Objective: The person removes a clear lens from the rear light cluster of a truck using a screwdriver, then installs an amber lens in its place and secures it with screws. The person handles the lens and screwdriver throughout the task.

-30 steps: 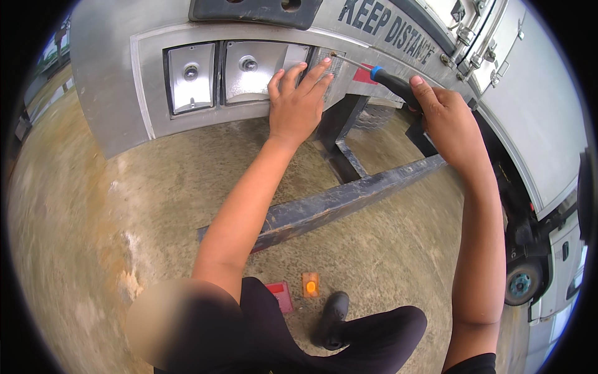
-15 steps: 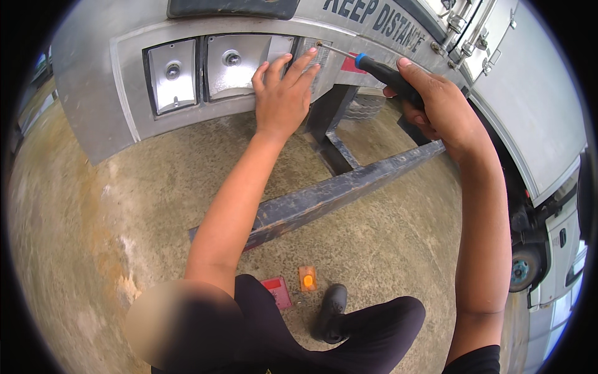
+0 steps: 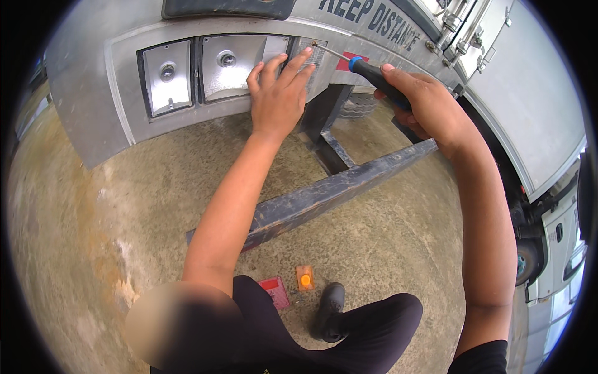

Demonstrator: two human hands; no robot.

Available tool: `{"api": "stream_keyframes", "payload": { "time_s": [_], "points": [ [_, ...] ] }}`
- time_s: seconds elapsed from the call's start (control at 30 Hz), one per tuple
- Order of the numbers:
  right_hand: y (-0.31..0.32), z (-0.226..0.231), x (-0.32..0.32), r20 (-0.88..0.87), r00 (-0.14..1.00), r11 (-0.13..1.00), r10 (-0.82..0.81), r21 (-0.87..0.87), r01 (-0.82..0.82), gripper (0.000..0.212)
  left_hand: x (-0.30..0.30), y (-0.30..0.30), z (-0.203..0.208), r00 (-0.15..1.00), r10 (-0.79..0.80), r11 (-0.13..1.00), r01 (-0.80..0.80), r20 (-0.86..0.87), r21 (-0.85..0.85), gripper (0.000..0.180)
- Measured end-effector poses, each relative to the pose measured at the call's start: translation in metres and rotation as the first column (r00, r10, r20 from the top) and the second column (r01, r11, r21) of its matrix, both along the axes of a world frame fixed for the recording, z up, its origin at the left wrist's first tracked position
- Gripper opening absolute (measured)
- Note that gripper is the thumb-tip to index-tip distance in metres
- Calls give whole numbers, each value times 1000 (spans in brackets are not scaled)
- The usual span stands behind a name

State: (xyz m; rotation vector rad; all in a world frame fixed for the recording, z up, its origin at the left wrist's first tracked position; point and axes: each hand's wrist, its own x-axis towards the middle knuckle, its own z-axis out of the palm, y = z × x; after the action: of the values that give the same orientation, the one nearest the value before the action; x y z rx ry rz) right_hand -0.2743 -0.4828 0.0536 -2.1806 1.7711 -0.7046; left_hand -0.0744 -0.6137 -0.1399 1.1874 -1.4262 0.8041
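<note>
My right hand [image 3: 423, 106] grips the black handle of a screwdriver [image 3: 380, 80] with a blue collar. Its shaft runs up and left, and the tip meets a screw at the top of a clear ribbed lens [image 3: 311, 59]. Fingers spread, my left hand [image 3: 278, 100] lies against that lens and the metal panel [image 3: 118, 50] around it. Left of the lens are two uncovered lamp housings: a wide one [image 3: 243, 75] and a narrower one [image 3: 167, 78], each with a bare bulb and shiny reflector.
A dark metal bar [image 3: 324, 193] crosses below the panel. On the concrete floor by my boot [image 3: 329, 308] lie a red lens [image 3: 275, 292] and an orange lens [image 3: 305, 278]. At the right stands a white truck [image 3: 536, 93].
The view has shifted slightly, so the panel sits a little farther left. The screwdriver tip stays at the same screw, and both hands keep their places.
</note>
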Motion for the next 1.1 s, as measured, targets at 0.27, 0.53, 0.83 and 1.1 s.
{"api": "stream_keyframes", "payload": {
  "time_s": [0.27,0.53,0.83,1.1],
  "points": [
    [-3,-14,2,-576,814,731,-78,-588,-346,44,1,2,1,999,-34,999,34,-16,-2,45],
    [-6,10,3,135,991,988,-4,151,-17,42,2,2,4,996,-74,997,74,-51,-17,49],
    [-6,-14,12,-532,844,826,-64,-503,-254,37,2,-1,3,991,-101,995,98,-86,-34,49],
    [-13,3,2,434,897,964,86,190,-184,41,2,-1,4,994,-78,996,76,-72,-39,47]
  ]
}}
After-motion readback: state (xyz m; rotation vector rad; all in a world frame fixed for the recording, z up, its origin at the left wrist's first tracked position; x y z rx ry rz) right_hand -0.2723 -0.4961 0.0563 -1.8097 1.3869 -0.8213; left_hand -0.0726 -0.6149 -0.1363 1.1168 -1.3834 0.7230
